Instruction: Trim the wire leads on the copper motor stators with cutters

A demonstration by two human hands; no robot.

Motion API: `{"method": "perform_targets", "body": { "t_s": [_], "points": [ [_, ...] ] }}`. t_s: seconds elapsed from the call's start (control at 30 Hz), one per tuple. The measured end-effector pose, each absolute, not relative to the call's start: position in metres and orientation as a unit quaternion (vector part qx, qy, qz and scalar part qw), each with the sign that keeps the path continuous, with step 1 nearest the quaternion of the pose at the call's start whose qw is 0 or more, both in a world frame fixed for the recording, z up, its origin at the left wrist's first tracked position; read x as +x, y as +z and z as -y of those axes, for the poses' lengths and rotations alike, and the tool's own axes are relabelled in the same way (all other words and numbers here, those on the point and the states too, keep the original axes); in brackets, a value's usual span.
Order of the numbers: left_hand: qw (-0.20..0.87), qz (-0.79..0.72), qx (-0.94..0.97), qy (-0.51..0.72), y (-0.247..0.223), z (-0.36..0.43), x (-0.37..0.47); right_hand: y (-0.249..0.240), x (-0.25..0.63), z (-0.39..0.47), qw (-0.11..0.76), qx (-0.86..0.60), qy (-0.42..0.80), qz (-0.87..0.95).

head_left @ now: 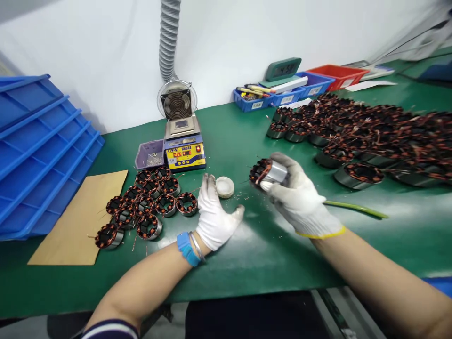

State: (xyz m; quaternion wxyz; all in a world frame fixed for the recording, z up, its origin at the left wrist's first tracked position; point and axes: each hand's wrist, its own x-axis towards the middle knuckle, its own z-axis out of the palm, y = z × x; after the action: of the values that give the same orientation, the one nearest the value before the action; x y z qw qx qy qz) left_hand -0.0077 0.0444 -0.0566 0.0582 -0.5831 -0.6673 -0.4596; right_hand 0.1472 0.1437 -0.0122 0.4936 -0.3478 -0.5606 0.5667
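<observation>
My right hand (294,195), in a white glove, grips a motor stator (266,173) with copper windings and a silver metal ring, held tilted above the table. My gloved left hand (215,212) is open, fingers straight and thumb spread, with nothing in it. Its fingers are beside the nearest stator (187,204) of a group on the left; whether they touch it I cannot tell. A small round white dish (225,187) sits just past the left thumb. Under my right wrist a green tube-like strip (356,208) lies on the table.
A solder pot with yellow display (185,155) stands behind, under a fan hood (176,104). Beside it is a purple tray (150,154). Many stators (358,175) crowd the right. Blue crates (38,155) and cardboard (79,219) are left; small bins (254,101) and a clock (283,69) stand behind.
</observation>
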Motion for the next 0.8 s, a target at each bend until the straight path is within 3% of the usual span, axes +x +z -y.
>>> {"method": "perform_targets", "body": {
  "t_s": [0.17,0.4,0.63,0.8],
  "points": [
    [0.044,0.707,-0.601,-0.371,-0.061,-0.065,-0.016,-0.033,0.122,-0.154,0.474,-0.353,0.563,0.578],
    [-0.068,0.742,-0.578,-0.334,-0.055,-0.077,-0.027,-0.045,0.124,-0.145,0.445,-0.363,0.534,0.621],
    [-0.074,0.731,-0.583,-0.347,-0.053,-0.075,-0.026,-0.038,0.125,-0.146,0.439,-0.379,0.542,0.608],
    [-0.06,0.732,-0.583,-0.347,-0.056,-0.075,-0.026,-0.031,0.129,-0.146,0.482,-0.378,0.548,0.57]
  ]
}}
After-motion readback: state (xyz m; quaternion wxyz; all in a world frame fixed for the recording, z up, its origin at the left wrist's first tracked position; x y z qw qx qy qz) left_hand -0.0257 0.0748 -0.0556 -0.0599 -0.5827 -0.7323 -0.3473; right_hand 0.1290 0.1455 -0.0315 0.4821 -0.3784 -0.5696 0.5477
